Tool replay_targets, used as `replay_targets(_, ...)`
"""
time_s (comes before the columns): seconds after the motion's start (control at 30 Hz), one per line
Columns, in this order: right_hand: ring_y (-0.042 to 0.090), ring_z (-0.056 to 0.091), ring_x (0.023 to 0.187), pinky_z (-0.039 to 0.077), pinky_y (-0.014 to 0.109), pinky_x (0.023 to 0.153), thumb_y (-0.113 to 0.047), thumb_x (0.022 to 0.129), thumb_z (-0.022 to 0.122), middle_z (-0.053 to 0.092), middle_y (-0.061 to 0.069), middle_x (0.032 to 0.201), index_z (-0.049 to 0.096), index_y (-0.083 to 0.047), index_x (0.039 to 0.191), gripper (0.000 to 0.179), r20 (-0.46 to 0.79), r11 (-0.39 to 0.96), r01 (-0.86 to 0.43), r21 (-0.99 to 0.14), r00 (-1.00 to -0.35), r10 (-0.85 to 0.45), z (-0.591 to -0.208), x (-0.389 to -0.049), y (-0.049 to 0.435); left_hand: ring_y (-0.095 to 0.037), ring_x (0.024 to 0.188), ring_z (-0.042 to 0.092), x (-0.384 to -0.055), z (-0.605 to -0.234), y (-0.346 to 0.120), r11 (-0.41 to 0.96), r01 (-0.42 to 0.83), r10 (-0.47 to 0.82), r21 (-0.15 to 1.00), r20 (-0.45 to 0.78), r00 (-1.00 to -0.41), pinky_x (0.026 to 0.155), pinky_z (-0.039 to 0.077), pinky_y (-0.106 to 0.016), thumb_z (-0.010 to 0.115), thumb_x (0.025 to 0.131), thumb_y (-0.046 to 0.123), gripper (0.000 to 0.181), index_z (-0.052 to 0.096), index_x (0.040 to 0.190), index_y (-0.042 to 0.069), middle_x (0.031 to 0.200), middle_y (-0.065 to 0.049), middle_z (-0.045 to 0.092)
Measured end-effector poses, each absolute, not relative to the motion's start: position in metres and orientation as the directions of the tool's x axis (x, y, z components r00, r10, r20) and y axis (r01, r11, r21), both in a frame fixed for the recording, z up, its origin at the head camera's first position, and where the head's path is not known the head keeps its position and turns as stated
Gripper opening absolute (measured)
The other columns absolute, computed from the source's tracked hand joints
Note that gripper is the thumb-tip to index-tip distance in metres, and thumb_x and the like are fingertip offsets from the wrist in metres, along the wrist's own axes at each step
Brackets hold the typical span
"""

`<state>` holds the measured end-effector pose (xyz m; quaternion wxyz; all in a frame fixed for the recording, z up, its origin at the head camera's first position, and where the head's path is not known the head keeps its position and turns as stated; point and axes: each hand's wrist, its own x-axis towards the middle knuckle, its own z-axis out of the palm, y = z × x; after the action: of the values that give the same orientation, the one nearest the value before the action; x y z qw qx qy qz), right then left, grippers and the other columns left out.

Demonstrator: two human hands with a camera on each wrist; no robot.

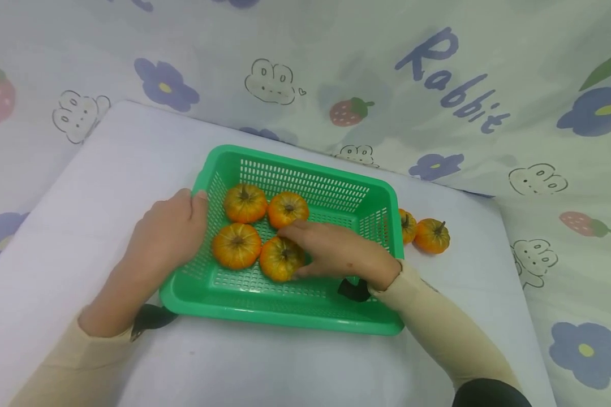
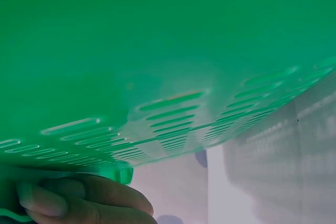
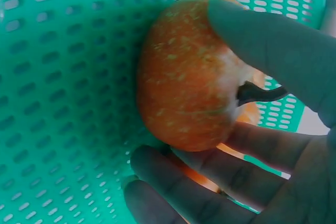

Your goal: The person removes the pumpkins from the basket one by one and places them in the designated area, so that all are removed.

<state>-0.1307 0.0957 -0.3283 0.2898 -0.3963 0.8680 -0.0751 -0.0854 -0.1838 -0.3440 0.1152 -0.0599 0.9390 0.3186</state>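
Green plastic first: from the head view, we've got a slotted basket on a white tablecloth, with our left hand on its left end, thumb over the rim. We'd guess that's to stop it sliding around. Our right hand reaches in over the right side and has the near right pumpkin between thumb and fingers. That one's directly under our fingertips, with three other pumpkins bunched up beside it in the left part of the basket. Two loose pumpkins sit outside, just past the right end, one partly hidden by the basket wall.

Left wrist view is mostly basket wall, but we can see our fingers curled at the rim, so yeah, a proper grip.

Right wrist view: thumb on one side of the pumpkin, fingers round the other, stem poking toward the palm. Holding it by the sides probably keeps that stem out of the way. Can't tell from here whether it's resting on the basket floor or slightly off it.
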Motion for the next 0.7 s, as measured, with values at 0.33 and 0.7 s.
replay_targets(0.33,0.018,0.054,0.133,0.043,0.037,0.112,-0.039,0.088,0.087,0.053,0.001,0.153,0.046,-0.014,0.155,0.083,-0.474,0.688,-0.640,-0.342,-0.515,-0.715,-0.3338,-0.1311,0.0951,-0.032,0.064,0.053,-0.0862,-0.3454,-0.1842,0.791,-0.187,-0.040,0.582,-0.256,-0.966,0.048,0.044,-0.038,0.012,0.111,0.050,0.063,0.049,0.108,-0.001,0.076,-0.016,0.047)
replay_targets(0.7,0.019,0.054,0.132,0.045,0.038,0.109,-0.043,0.086,0.088,0.055,0.001,0.151,0.046,-0.014,0.155,0.085,-0.479,0.693,-0.643,-0.326,-0.519,-0.708,-0.3363,-0.1307,0.0948,-0.032,0.064,0.054,-0.0869,-0.3457,-0.1848,0.789,-0.187,-0.039,0.585,-0.256,-0.966,0.048,0.045,-0.038,0.012,0.111,0.050,0.062,0.048,0.108,-0.001,0.076,-0.016,0.048)
